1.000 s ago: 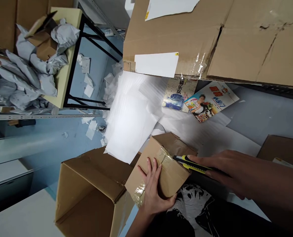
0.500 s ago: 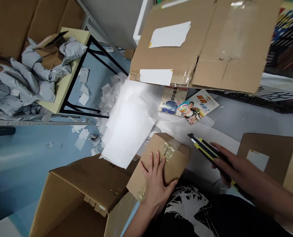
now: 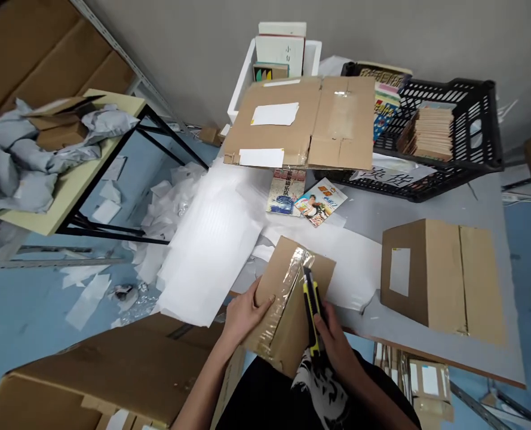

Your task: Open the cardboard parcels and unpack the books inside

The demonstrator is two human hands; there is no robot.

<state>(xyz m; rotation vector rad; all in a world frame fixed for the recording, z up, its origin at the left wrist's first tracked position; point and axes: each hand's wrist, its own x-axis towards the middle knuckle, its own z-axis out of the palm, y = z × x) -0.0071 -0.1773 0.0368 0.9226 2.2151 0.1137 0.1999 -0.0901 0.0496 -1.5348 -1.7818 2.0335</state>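
Grey counter (image 3: 364,322), near edge: small cardboard box (image 3: 287,310) held there, taped seam (image 3: 289,286) on top. Left hand (image 3: 245,313) open, pressed against box; right hand (image 3: 337,337) gripping yellow utility knife (image 3: 312,310), tip on tape. Beyond: white foam sheets (image 3: 206,257), cardboard carton (image 3: 439,280), black crate (image 3: 466,119).

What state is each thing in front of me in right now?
left hand, pressed against the box
right hand, gripping the knife
yellow utility knife, upright along the taped seam
small cardboard box, tilted, taped shut
larger cardboard box, closed
black plastic crate, holding books
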